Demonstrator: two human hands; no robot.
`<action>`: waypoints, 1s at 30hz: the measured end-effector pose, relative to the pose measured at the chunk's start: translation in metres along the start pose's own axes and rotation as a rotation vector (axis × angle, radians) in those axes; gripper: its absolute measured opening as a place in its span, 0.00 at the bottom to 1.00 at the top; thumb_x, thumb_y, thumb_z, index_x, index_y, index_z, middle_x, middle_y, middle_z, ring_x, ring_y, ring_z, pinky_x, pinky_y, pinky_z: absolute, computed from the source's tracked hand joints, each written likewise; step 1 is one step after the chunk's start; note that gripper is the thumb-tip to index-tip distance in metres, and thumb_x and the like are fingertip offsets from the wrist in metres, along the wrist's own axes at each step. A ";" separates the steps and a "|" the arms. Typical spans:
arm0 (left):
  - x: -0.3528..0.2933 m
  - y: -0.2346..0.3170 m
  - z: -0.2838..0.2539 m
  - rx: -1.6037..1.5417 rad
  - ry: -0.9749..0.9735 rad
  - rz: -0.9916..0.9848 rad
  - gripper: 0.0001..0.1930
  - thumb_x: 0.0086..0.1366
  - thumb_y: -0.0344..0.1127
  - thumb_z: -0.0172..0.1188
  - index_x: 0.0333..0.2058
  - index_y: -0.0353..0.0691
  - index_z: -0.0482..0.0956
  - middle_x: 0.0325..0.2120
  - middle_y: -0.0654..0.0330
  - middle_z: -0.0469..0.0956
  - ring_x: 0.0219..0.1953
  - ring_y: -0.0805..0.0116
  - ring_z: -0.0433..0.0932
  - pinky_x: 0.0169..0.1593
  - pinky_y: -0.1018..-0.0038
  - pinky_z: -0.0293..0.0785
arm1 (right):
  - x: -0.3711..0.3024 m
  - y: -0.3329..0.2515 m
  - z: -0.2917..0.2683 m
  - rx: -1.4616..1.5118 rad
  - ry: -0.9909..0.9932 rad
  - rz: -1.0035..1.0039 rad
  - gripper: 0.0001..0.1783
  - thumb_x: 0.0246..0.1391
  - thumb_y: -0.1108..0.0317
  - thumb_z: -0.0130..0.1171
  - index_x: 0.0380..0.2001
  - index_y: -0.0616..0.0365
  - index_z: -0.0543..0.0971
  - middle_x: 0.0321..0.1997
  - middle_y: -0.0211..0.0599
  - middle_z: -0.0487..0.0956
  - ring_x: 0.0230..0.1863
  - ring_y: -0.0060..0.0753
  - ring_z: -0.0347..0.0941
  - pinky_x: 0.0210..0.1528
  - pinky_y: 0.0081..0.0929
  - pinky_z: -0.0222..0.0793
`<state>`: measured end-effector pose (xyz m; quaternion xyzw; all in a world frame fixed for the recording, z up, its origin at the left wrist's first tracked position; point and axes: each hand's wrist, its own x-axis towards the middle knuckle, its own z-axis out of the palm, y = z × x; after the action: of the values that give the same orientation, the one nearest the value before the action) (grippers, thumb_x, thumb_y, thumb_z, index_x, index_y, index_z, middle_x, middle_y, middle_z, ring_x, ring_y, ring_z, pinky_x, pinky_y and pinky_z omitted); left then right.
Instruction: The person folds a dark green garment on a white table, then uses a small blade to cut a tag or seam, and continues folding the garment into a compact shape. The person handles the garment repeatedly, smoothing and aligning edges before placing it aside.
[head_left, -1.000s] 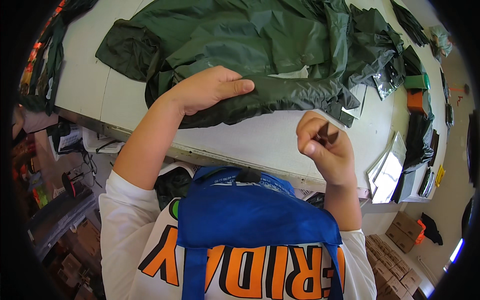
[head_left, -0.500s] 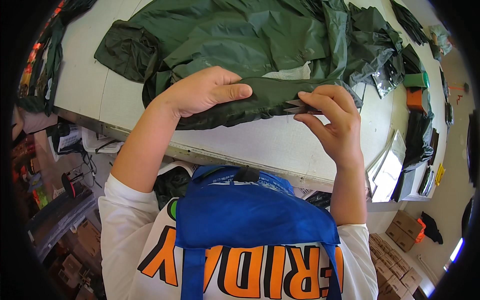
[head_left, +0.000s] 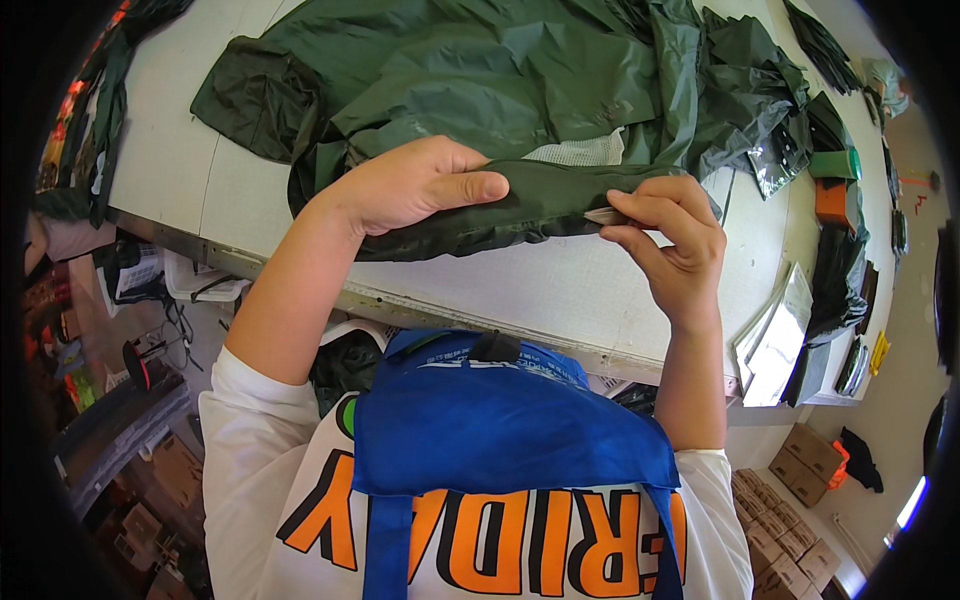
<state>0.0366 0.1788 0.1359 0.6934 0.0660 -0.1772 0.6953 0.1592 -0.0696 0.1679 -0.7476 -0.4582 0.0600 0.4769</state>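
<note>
"Nearest item?"
"Blue apron (head_left: pixel 510 430) on the person, at the near side of the white table (head_left: pixel 600 300)."
"Condition of the hands?"
"Right hand (head_left: pixel 670 225): thumb and fingers pinch small metal snips (head_left: pixel 601 215), blades pointing left at the near edge of the dark green garment (head_left: pixel 500 75); from where I stand, I cannot tell whether they touch. Left hand (head_left: pixel 425 185): clasped over that edge, thumb laid on top, other fingertips hidden."
"Location of the garment?"
"Spread crumpled across the table, near edge bunched into a long fold. Pale mesh (head_left: pixel 580 150) shows just past the fold."
"Farther off?"
"An orange box (head_left: pixel 830 203), right side of the table, with a green roll (head_left: pixel 835 163) just beyond it."
</note>
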 end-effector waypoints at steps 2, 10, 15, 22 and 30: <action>-0.002 0.006 0.003 0.007 0.018 0.007 0.28 0.62 0.60 0.57 0.22 0.37 0.73 0.16 0.75 0.58 0.22 0.82 0.53 0.24 0.79 0.51 | 0.000 0.000 0.000 -0.050 -0.004 -0.026 0.16 0.33 0.73 0.72 0.32 0.57 0.83 0.31 0.31 0.75 0.31 0.35 0.70 0.32 0.29 0.65; -0.002 0.012 0.000 0.081 0.013 0.001 0.28 0.63 0.60 0.55 0.19 0.39 0.71 0.15 0.74 0.55 0.21 0.81 0.52 0.24 0.78 0.50 | 0.005 -0.008 0.007 -0.135 -0.043 -0.134 0.16 0.33 0.75 0.72 0.32 0.58 0.83 0.31 0.33 0.75 0.31 0.33 0.71 0.31 0.26 0.67; -0.005 0.012 0.001 0.027 0.021 -0.005 0.28 0.63 0.60 0.55 0.19 0.38 0.72 0.15 0.74 0.56 0.21 0.81 0.52 0.24 0.78 0.50 | 0.002 -0.005 0.005 -0.007 0.040 -0.038 0.17 0.34 0.81 0.70 0.33 0.62 0.83 0.32 0.36 0.75 0.31 0.28 0.72 0.29 0.20 0.72; -0.006 0.017 0.008 -0.041 0.047 0.010 0.28 0.63 0.60 0.55 0.21 0.37 0.75 0.16 0.74 0.58 0.22 0.81 0.54 0.25 0.79 0.53 | 0.005 -0.010 0.009 -0.136 -0.008 -0.099 0.17 0.31 0.75 0.72 0.31 0.59 0.83 0.30 0.32 0.75 0.30 0.33 0.70 0.31 0.27 0.66; -0.005 0.013 0.001 0.019 -0.018 -0.011 0.27 0.65 0.59 0.54 0.20 0.39 0.69 0.16 0.75 0.54 0.22 0.81 0.50 0.24 0.79 0.48 | 0.001 -0.006 0.008 0.089 0.005 0.007 0.18 0.32 0.76 0.72 0.33 0.58 0.82 0.32 0.33 0.75 0.31 0.28 0.70 0.28 0.24 0.65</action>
<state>0.0361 0.1781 0.1500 0.6980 0.0619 -0.1879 0.6883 0.1519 -0.0627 0.1690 -0.7275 -0.4512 0.0803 0.5105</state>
